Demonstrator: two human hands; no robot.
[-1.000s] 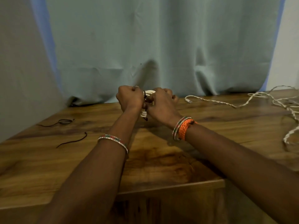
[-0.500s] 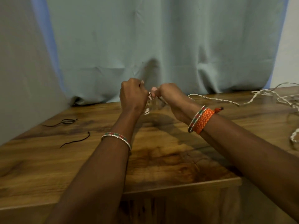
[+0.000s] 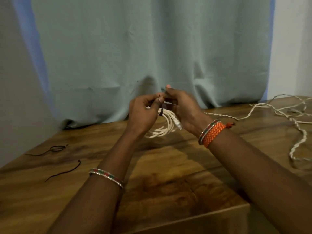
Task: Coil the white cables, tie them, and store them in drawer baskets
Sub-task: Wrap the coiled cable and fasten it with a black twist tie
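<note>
Curtain: pale green cloth point(image 3: 152, 48) hangs along the table's far edge, closing off the back
Table: wooden top point(image 3: 168, 174), its near right corner showing at lower right; bare wood lies open between the forearms and toward the near edge
Loose cable: twisted white cable point(image 3: 270, 112) sprawls across the far right of the table, well apart from the hands
Coiled cable: white coil point(image 3: 164, 126) hangs between both hands above the table; a second ago fists hid it, now its loops show
Left hand: point(image 3: 143, 114) pinches a dark tie point(image 3: 161, 111) wrapped on the coil
Right hand: point(image 3: 183, 108) grips the coil's upper side
Spare ties: two black ties point(image 3: 55, 148) point(image 3: 64, 171) lie far left, unmoved
</note>
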